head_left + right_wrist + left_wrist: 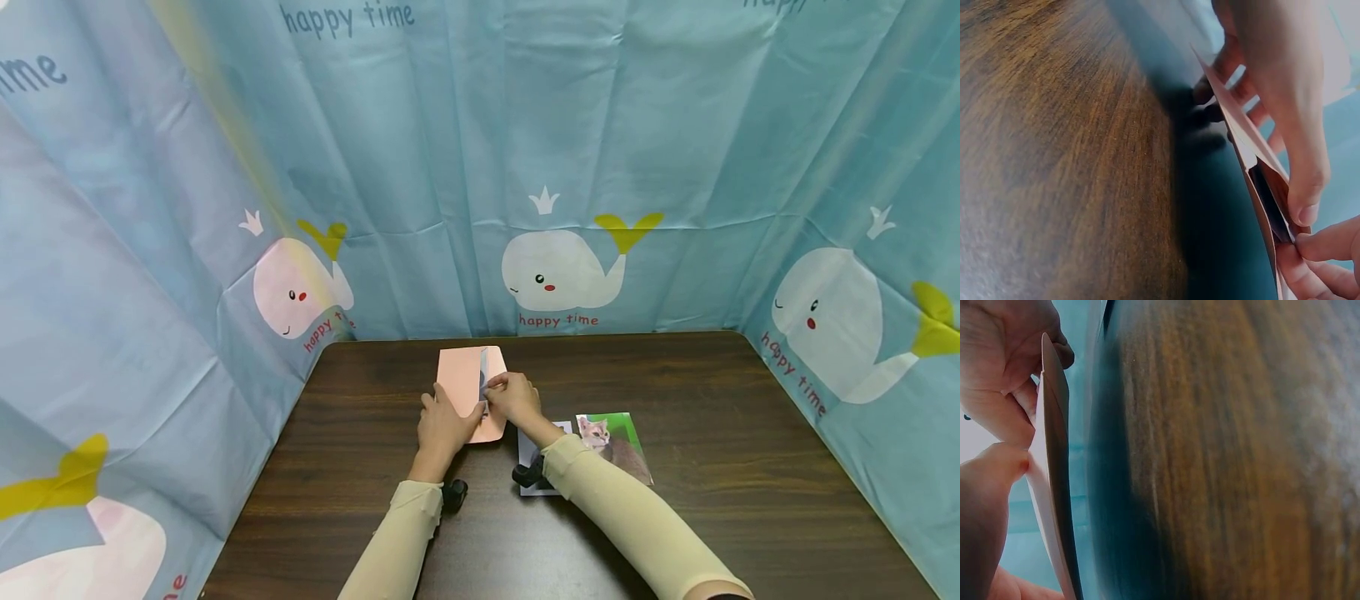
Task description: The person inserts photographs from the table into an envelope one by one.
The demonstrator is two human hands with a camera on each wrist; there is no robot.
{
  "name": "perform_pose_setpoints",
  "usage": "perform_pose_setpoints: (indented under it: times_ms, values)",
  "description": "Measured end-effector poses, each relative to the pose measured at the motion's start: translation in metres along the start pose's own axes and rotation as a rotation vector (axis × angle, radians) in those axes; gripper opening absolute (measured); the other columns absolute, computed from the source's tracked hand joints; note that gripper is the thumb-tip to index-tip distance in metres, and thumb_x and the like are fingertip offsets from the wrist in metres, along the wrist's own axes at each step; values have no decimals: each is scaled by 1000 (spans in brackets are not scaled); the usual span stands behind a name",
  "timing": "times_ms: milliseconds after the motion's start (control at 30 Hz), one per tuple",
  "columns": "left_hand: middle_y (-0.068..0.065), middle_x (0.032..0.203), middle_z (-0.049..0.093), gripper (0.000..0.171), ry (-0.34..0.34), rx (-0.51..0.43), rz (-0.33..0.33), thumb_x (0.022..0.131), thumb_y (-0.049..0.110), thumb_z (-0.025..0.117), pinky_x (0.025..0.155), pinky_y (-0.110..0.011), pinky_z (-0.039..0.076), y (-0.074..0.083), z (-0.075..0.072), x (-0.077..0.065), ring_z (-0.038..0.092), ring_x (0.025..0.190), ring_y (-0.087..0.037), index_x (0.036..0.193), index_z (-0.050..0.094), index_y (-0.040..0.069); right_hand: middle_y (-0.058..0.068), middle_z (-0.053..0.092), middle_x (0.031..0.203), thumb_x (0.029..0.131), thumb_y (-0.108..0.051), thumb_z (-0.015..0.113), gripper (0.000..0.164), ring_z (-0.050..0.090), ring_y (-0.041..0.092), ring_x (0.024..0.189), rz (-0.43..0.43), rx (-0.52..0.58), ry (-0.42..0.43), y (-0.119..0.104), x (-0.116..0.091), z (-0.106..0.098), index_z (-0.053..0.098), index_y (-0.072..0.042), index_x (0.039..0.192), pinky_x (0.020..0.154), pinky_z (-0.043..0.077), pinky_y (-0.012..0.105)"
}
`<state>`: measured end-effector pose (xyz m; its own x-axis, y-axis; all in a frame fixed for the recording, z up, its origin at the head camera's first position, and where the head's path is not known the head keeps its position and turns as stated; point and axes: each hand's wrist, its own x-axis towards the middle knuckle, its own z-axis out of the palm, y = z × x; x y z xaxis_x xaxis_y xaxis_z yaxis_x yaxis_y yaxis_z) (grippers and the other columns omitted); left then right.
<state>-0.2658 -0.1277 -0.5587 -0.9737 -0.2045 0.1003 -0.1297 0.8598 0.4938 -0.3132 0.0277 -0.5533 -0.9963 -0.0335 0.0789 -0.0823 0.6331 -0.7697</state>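
A pink envelope [459, 371] is held up off the table, its flap side toward the right. My left hand [442, 425] grips it, with the thumb on the front and the fingers round the left edge. A bluish card or photo [483, 363] shows in the envelope's opening, mostly hidden inside. At that opening my right hand [516, 398] pinches with thumb and fingertips; in the right wrist view the fingers [1329, 244] meet the dark card edge [1267, 197] between the envelope's layers.
On the brown wooden table [720, 400] lie a kitten photo [622, 437] with a green background and a greyish photo [527, 452], partly covered by the right forearm. A blue whale-print curtain [420, 283] encloses the table's back and sides.
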Motion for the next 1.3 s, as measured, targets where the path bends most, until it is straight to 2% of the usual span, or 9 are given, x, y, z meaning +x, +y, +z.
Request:
perform_pose_setpoints:
  times_ms: [200,333,433,667,767,900,1300]
  values:
    - [-39,137,46,112,-13,1,-9,90,66,73,87,-63,58,0,0,0,65,109,-55,161,33,-12,-4,81,89,96,-24,82,11,76,22,91,-36,-18,7,1,-2,1,86,-16,103,91,51,49]
    - [-39,138,46,112,-15,0,-8,90,66,73,87,-62,58,0,1,0,65,109,-55,161,33,-12,-4,80,89,96,-23,81,10,75,20,84,-54,-31,7,3,-4,0,86,-17,102,78,55,43]
    - [-39,137,47,113,-12,-2,-3,90,66,72,86,-62,58,0,1,0,65,108,-55,161,33,-12,-4,78,88,96,-23,80,10,72,17,79,-65,-44,8,7,-5,-3,86,-18,102,68,55,39]
    - [-39,138,47,114,-16,0,-5,90,67,71,87,-61,59,-1,2,0,65,110,-54,161,32,-12,-2,75,82,97,-17,79,7,63,12,66,-111,30,-31,21,-13,-17,81,-12,102,61,49,33]
    - [-39,138,46,114,-22,0,-3,90,68,71,88,-61,58,-2,2,1,65,110,-54,161,31,-12,-2,74,82,97,-16,79,8,62,12,66,-134,53,-40,26,-17,-24,81,-10,103,60,48,32]
    - [-39,138,46,115,-26,-4,-3,90,68,71,89,-61,58,-2,3,1,65,111,-54,162,31,-12,-3,73,85,98,-17,79,10,65,13,73,-141,57,-42,32,-25,-39,81,-11,105,64,50,35]
    - [-38,136,46,116,-36,7,1,91,71,69,87,-59,59,-4,2,2,64,110,-52,164,29,-11,-2,74,90,97,-21,81,20,70,22,91,-102,4,-5,57,-53,-98,78,-10,114,78,53,45]
